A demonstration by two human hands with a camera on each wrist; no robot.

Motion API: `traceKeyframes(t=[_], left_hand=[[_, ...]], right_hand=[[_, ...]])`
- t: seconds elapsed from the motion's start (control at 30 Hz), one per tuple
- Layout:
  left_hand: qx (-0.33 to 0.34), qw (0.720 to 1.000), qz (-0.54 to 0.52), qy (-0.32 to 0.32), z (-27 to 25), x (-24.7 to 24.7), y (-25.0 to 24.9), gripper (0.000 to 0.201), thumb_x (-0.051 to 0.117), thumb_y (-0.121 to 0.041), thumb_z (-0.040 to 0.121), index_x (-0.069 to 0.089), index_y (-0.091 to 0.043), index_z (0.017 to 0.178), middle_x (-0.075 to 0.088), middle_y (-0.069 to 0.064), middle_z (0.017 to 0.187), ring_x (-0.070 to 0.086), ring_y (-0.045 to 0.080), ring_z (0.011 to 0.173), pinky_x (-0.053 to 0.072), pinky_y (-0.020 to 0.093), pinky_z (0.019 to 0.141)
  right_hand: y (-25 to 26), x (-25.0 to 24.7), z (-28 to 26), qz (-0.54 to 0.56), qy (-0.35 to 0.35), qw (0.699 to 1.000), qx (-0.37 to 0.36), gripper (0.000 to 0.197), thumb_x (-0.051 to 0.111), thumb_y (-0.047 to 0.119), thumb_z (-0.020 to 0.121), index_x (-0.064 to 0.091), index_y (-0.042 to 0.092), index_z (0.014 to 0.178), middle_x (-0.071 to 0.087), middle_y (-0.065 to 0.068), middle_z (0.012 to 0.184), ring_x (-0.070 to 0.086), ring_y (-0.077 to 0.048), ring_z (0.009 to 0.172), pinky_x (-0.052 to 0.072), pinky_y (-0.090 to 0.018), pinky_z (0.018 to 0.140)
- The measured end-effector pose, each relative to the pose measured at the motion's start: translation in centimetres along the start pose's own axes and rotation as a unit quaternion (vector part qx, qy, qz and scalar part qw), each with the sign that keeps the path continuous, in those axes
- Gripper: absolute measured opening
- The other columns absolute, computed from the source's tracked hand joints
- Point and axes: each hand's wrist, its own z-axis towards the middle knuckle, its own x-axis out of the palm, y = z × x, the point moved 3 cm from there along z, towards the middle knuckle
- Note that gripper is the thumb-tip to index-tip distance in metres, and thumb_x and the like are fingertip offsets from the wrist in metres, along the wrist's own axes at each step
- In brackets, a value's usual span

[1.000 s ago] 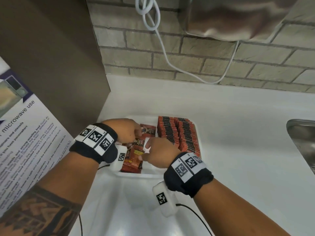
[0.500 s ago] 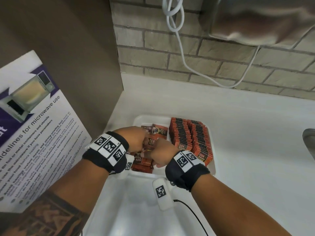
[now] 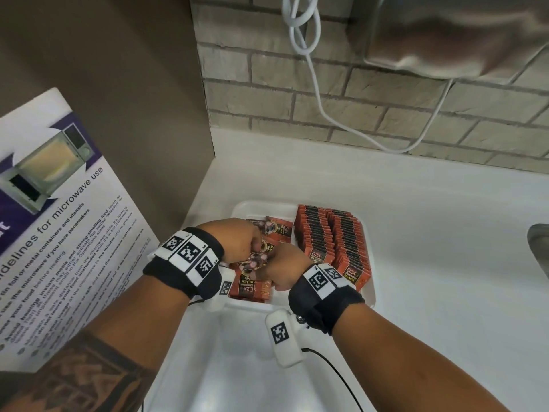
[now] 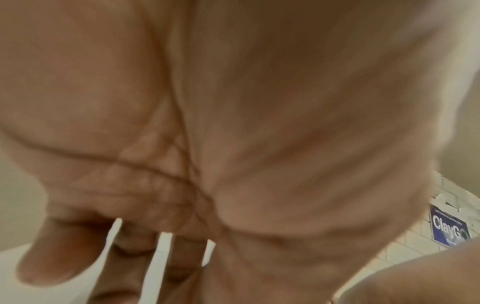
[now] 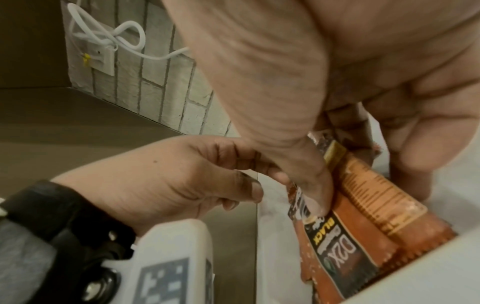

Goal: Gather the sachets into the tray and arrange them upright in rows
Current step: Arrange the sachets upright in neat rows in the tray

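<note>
A white tray (image 3: pixel 261 205) sits on the white counter. Two tight rows of upright orange sachets (image 3: pixel 332 242) fill its right half. Loose sachets (image 3: pixel 251 288) lie flat and overlapping in its left half, one more (image 3: pixel 277 230) further back. Both hands meet over this loose pile. My right hand (image 3: pixel 282 269) grips a bunch of sachets (image 5: pixel 345 232), thumb pressed on the front one, fingers curled behind. My left hand (image 3: pixel 237 242) has curled fingers whose tips meet the bunch's upper edge beside the right thumb. The left wrist view shows only a blurred palm (image 4: pixel 233 123).
A leaning microwave-use poster (image 3: pixel 59 233) and a brown panel (image 3: pixel 104 84) close off the left. Behind the tray is a brick wall with a looped white cable (image 3: pixel 312 69) and a steel appliance (image 3: pixel 460 34). A sink rim (image 3: pixel 539 242) lies right.
The two hands have drawn closer together over the loose sachets, and the right hand's fingers have curled round a bunch. The head view has swung left and up.
</note>
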Motion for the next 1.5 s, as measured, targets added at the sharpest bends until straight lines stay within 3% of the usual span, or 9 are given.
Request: traceKeyframes(t=[0.17,0.33,0.47,0.63,0.87,1.0,1.1,1.2,1.5], left_hand=[[0.004,1.0,0.023,0.002,0.2,0.3,-0.1,0.041,0.05,-0.001,0.096,0.067,-0.02,0.128,0.063,0.0,0.132,0.061,0.022,0.113,0.052,0.033,0.098],[0.0,1.0,0.014,-0.015,0.3,-0.1,-0.2,0.042,0.046,0.002,0.094,0.06,-0.019,0.128,0.061,0.002,0.127,0.057,0.019,0.104,0.045,0.026,0.082],[-0.001,1.0,0.017,0.002,0.4,0.1,-0.1,0.045,0.047,0.0,0.093,0.052,-0.019,0.134,0.061,0.003,0.125,0.058,0.021,0.105,0.049,0.03,0.087],[-0.002,0.999,0.034,0.008,0.3,0.0,-0.4,0.041,0.046,-0.001,0.094,0.055,-0.015,0.132,0.064,0.007,0.12,0.058,0.022,0.099,0.047,0.029,0.081],[0.003,0.999,0.042,0.005,0.1,-0.1,-0.4,0.036,0.047,0.0,0.094,0.064,-0.01,0.125,0.069,0.01,0.116,0.064,0.027,0.106,0.052,0.033,0.086],[-0.001,0.999,0.043,0.005,0.1,-0.1,-0.3,0.04,0.048,-0.002,0.095,0.064,-0.014,0.13,0.068,0.007,0.123,0.064,0.025,0.107,0.052,0.032,0.089],[-0.001,0.999,0.049,0.01,0.2,0.0,-0.2,0.042,0.048,-0.003,0.095,0.065,-0.014,0.132,0.065,0.006,0.129,0.063,0.025,0.111,0.053,0.033,0.093],[-0.003,0.998,0.055,0.011,0.2,0.0,-0.2,0.041,0.048,-0.003,0.094,0.066,-0.012,0.13,0.067,0.008,0.127,0.064,0.026,0.11,0.054,0.033,0.091],[-0.019,0.998,0.057,0.026,0.0,-0.3,-0.4,0.037,0.048,-0.002,0.09,0.063,-0.009,0.123,0.067,0.011,0.118,0.064,0.026,0.103,0.051,0.032,0.078]], right_hand=[[-0.1,0.4,0.0,0.056,0.016,0.998,0.006,0.028,0.08,0.034,0.079,0.056,0.024,0.069,0.058,0.006,0.069,0.055,-0.01,0.061,0.052,-0.027,0.058],[0.1,-0.3,-0.4,0.01,-0.002,1.0,0.004,0.044,0.079,0.035,0.082,0.049,0.015,0.057,0.049,0.002,0.058,0.044,-0.011,0.051,0.031,-0.023,0.045],[0.2,-0.4,-0.4,0.034,0.007,0.999,-0.001,0.03,0.082,0.033,0.078,0.071,0.006,0.086,0.069,-0.005,0.084,0.064,-0.02,0.075,0.046,-0.023,0.06],[0.3,-0.5,-0.7,0.052,-0.002,0.999,-0.01,0.033,0.083,0.028,0.078,0.072,0.008,0.102,0.071,-0.007,0.097,0.066,-0.021,0.086,0.048,-0.023,0.067],[0.2,-0.4,-0.7,0.102,-0.014,0.995,-0.015,0.039,0.088,0.027,0.071,0.074,0.01,0.103,0.074,-0.003,0.099,0.068,-0.02,0.091,0.055,-0.027,0.08],[0.2,-0.4,-0.8,0.107,-0.016,0.994,-0.007,0.045,0.089,0.029,0.07,0.07,0.007,0.104,0.069,-0.001,0.096,0.064,-0.019,0.089,0.05,-0.026,0.07],[0.1,-0.7,-1.0,0.12,-0.018,0.993,-0.005,0.054,0.089,0.025,0.072,0.066,0.003,0.116,0.068,-0.007,0.115,0.064,-0.024,0.105,0.053,-0.033,0.089],[0.2,-1.0,-1.4,0.13,-0.01,0.991,-0.007,0.058,0.087,0.022,0.075,0.061,0.002,0.123,0.064,-0.008,0.122,0.061,-0.025,0.113,0.052,-0.034,0.095],[0.4,-1.2,-1.0,0.082,0.006,0.997,-0.01,0.041,0.085,0.024,0.076,0.072,0.003,0.109,0.073,-0.012,0.106,0.069,-0.027,0.096,0.057,-0.036,0.09]])
